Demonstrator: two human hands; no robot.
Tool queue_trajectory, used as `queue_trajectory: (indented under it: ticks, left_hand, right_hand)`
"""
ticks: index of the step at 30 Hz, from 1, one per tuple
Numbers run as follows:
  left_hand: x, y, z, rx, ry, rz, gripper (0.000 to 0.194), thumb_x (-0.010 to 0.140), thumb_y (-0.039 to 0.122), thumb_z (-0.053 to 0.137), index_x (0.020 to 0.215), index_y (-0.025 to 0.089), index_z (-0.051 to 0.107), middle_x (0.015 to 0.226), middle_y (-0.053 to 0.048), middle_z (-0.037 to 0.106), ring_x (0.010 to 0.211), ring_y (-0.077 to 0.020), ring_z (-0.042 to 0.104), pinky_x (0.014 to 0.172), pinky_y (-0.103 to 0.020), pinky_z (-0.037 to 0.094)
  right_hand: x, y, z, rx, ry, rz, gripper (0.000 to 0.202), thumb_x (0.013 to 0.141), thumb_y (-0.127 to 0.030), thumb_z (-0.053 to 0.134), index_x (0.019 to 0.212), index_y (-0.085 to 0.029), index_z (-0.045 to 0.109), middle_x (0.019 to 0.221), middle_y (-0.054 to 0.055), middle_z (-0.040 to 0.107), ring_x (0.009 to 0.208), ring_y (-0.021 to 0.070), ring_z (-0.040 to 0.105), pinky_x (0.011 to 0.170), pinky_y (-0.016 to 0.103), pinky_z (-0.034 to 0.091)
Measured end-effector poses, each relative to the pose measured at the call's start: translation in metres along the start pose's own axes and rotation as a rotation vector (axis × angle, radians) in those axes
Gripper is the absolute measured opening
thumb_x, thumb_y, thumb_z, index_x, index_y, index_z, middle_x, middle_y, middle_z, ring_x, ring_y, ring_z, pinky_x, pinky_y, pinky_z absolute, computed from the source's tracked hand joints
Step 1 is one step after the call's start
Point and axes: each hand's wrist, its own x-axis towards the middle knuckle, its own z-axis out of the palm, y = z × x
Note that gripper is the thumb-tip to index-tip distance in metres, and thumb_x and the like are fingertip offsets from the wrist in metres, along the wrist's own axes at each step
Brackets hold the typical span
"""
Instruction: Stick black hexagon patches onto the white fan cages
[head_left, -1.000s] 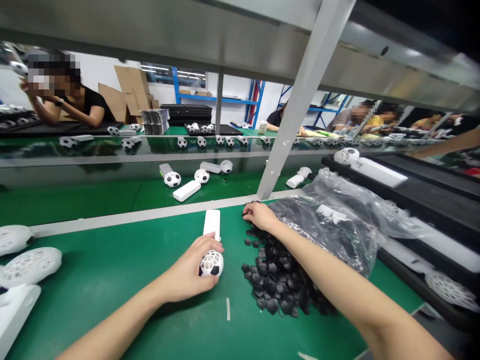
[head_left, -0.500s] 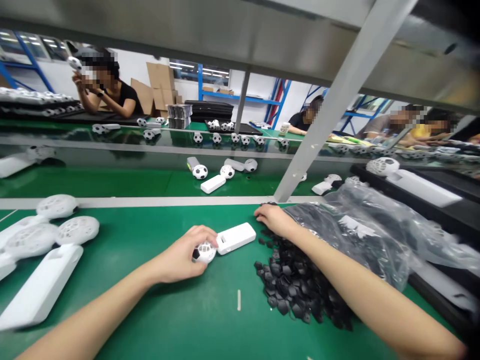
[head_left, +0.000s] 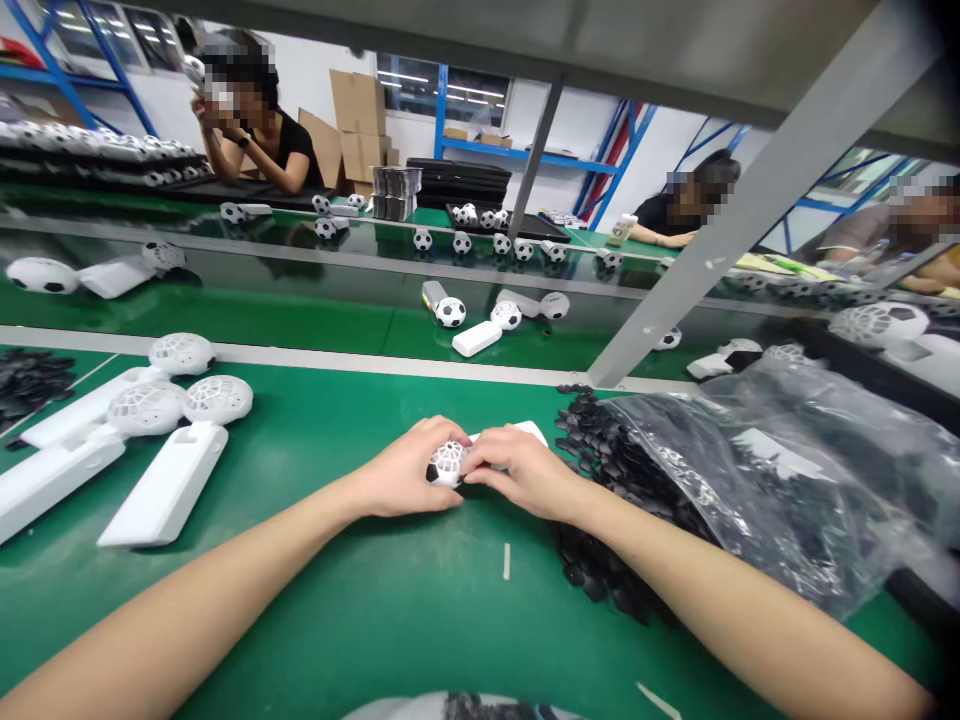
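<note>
The handle (head_left: pixel 531 432) was mostly hidden behind the right hand (head_left: pixel 521 468); its white far end showed past the knuckles, and where it met the ball (head_left: pixel 448 465) could not be seen. Fingers also covered the ball's left edge and part of its right. Whether the right fingertips held a small piece could not be told. A grey-and-black object (head_left: pixel 465 706) at the bottom edge was cut off and unclear.

The left hand (head_left: pixel 412 468) curved round the ball from the left, thumb low and fingers over the top, gripping it just above the green table (head_left: pixel 360 620). The right hand came in from the other side, its thumb and fingers drawn close together against the ball. Both forearms reached in from the lower corners.

Black pieces (head_left: pixel 589 430) lay heaped right of the hands, partly covered by the right forearm and a clear bag (head_left: pixel 750 500). White fans (head_left: pixel 169 480) lay at left, one handle cut off by the frame. A slanting post (head_left: pixel 697 220) stood beyond the heap, blocking some of the conveyor (head_left: pixel 315 320) behind.
</note>
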Motion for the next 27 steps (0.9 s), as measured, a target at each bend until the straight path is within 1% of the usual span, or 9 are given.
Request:
queue_trajectory:
  ticks: [6, 11, 14, 16, 18, 20, 23, 25, 27]
  left_hand:
    - [0.002, 0.000, 0.003, 0.033, 0.071, -0.020, 0.027, 0.066, 0.019, 0.057, 0.092, 0.020, 0.050, 0.094, -0.003, 0.051, 0.092, -0.0211, 0.048, 0.081, -0.036, 0.041]
    - [0.002, 0.003, 0.009, 0.047, 0.090, -0.027, 0.020, 0.064, 0.017, 0.054, 0.082, 0.019, 0.049, 0.084, -0.001, 0.050, 0.084, -0.0198, 0.047, 0.076, -0.033, 0.040]
    - [0.003, 0.005, 0.006, -0.014, 0.120, -0.058, 0.025, 0.061, 0.014, 0.052, 0.086, 0.019, 0.050, 0.087, -0.001, 0.051, 0.085, -0.0196, 0.049, 0.076, -0.032, 0.041]
    - [0.008, -0.001, -0.008, -0.069, 0.150, -0.101, 0.030, 0.061, 0.014, 0.051, 0.090, 0.020, 0.050, 0.094, -0.001, 0.053, 0.085, -0.0192, 0.052, 0.074, -0.031, 0.042]
    - [0.021, -0.016, -0.030, -0.083, 0.234, -0.157, 0.032, 0.064, 0.020, 0.052, 0.096, 0.020, 0.048, 0.097, -0.002, 0.054, 0.080, -0.0186, 0.054, 0.070, -0.031, 0.044]
    - [0.043, -0.043, -0.057, 0.000, 0.392, -0.214, 0.034, 0.068, 0.030, 0.053, 0.100, 0.020, 0.047, 0.095, -0.003, 0.055, 0.076, -0.0196, 0.056, 0.067, -0.032, 0.046]
    - [0.080, -0.096, -0.090, 0.241, 0.648, -0.229, 0.039, 0.069, 0.037, 0.052, 0.103, 0.018, 0.047, 0.098, -0.007, 0.055, 0.090, -0.0261, 0.054, 0.077, -0.039, 0.046]
    - [0.099, -0.129, -0.099, 0.298, 0.731, -0.241, 0.040, 0.069, 0.034, 0.050, 0.105, 0.016, 0.047, 0.105, -0.011, 0.052, 0.101, -0.0303, 0.049, 0.085, -0.044, 0.042]
    - [0.108, -0.149, -0.100, 0.322, 0.744, -0.237, 0.043, 0.070, 0.030, 0.049, 0.111, 0.016, 0.046, 0.114, -0.012, 0.048, 0.108, -0.0310, 0.045, 0.091, -0.046, 0.038]
  right_hand:
    - [0.007, 0.006, 0.005, 0.107, 0.036, 0.087, 0.008, 0.073, -0.013, 0.066, 0.068, -0.017, 0.060, 0.069, -0.002, 0.060, 0.066, 0.0104, 0.054, 0.065, 0.023, 0.038]
    - [0.015, 0.005, 0.004, 0.279, -0.033, 0.261, 0.016, 0.066, -0.015, 0.072, 0.065, -0.015, 0.056, 0.061, -0.005, 0.054, 0.056, 0.0075, 0.049, 0.052, 0.018, 0.037]
    - [0.036, 0.024, -0.014, 0.236, -0.117, 0.279, 0.018, 0.070, -0.028, 0.069, 0.077, -0.016, 0.057, 0.067, -0.005, 0.058, 0.061, 0.0085, 0.054, 0.054, 0.018, 0.042]
    - [0.061, 0.050, -0.039, -0.023, -0.002, 0.370, 0.024, 0.079, -0.035, 0.061, 0.094, -0.018, 0.057, 0.086, -0.001, 0.062, 0.078, 0.0101, 0.058, 0.068, 0.019, 0.045]
    - [0.088, 0.085, -0.072, -0.351, 0.205, 0.563, 0.029, 0.085, -0.032, 0.053, 0.111, -0.019, 0.051, 0.112, 0.003, 0.056, 0.102, 0.0127, 0.051, 0.087, 0.024, 0.041]
    - [0.111, 0.122, -0.104, -0.488, 0.291, 0.703, 0.035, 0.086, -0.025, 0.052, 0.120, -0.017, 0.045, 0.126, 0.008, 0.045, 0.114, 0.0190, 0.043, 0.095, 0.034, 0.037]
    - [0.131, 0.175, -0.135, -0.605, 0.319, 0.916, 0.035, 0.086, -0.027, 0.052, 0.119, -0.017, 0.047, 0.127, 0.009, 0.043, 0.112, 0.0245, 0.044, 0.092, 0.047, 0.038]
    - [0.134, 0.207, -0.144, -0.645, 0.303, 1.057, 0.034, 0.086, -0.029, 0.052, 0.117, -0.016, 0.048, 0.124, 0.009, 0.045, 0.109, 0.0242, 0.047, 0.090, 0.048, 0.040]
    - [0.128, 0.234, -0.147, -0.669, 0.272, 1.187, 0.034, 0.086, -0.029, 0.052, 0.117, -0.016, 0.048, 0.122, 0.009, 0.046, 0.107, 0.0235, 0.048, 0.088, 0.046, 0.042]
